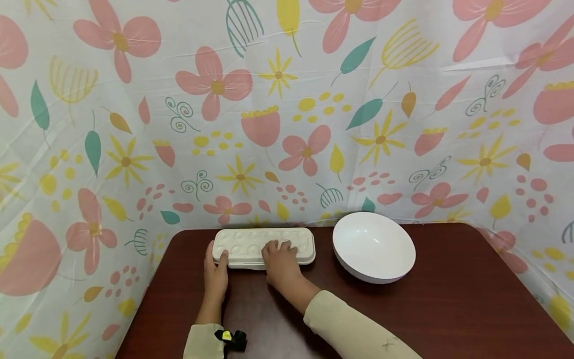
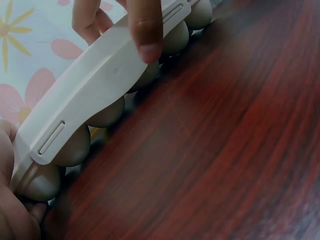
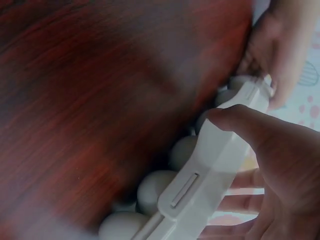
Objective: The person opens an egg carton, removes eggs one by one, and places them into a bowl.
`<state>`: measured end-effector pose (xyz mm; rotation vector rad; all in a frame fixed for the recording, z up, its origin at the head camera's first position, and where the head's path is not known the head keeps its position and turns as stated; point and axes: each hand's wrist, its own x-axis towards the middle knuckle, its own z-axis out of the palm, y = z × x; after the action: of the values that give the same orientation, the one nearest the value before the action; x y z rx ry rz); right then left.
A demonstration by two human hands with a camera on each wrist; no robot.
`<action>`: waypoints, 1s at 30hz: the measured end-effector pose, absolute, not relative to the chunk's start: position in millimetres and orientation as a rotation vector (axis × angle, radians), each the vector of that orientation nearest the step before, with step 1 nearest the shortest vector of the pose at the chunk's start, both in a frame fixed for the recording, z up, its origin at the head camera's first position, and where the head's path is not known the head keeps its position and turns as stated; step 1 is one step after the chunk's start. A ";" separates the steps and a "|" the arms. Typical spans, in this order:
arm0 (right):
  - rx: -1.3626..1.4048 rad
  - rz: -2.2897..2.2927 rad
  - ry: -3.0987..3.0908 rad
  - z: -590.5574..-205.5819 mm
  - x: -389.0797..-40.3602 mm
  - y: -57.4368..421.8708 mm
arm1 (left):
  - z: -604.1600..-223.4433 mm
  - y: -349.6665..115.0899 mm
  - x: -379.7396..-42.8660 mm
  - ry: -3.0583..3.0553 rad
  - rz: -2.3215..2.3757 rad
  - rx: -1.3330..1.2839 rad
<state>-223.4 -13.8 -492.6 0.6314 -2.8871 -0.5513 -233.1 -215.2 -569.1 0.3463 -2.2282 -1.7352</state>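
A white egg carton [image 1: 239,253] with a dimpled lid lies closed near the table's far edge. My left hand [image 1: 215,279] grips its left end, thumb on the front corner and fingers along the side. Over the front right part of the lid reaches my right hand [image 1: 283,267], fingertips on top. In the right wrist view, the right thumb [image 3: 230,117] presses the front of the carton's lid [image 3: 217,150] while the fingers reach round behind. Rounded cups [image 2: 74,147] bulge below the lid's edge in the left wrist view.
To the right of the carton stands a white round bowl [image 1: 376,244], its inside facing up. Both sit on a dark red-brown wooden table [image 1: 448,289]. A flower-printed cloth [image 1: 309,99] hangs behind and at the sides. A black strap device [image 1: 233,339] is on the left wrist.
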 end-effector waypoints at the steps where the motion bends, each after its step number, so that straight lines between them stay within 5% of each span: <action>1: 0.625 -0.578 -2.876 -493.3 -222.8 -15.6 | -569.2 -215.2 -233.4 -2.228 -1.732 0.351; 30: 0.506 -1.271 -2.529 -515.6 -233.4 -50.6 | -567.1 -215.2 -232.0 -2.251 -1.738 0.350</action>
<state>-233.4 -50.6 -515.6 0.5055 -2.5287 -1.2712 -232.0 -215.2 -567.1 0.3500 -2.2511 -1.7385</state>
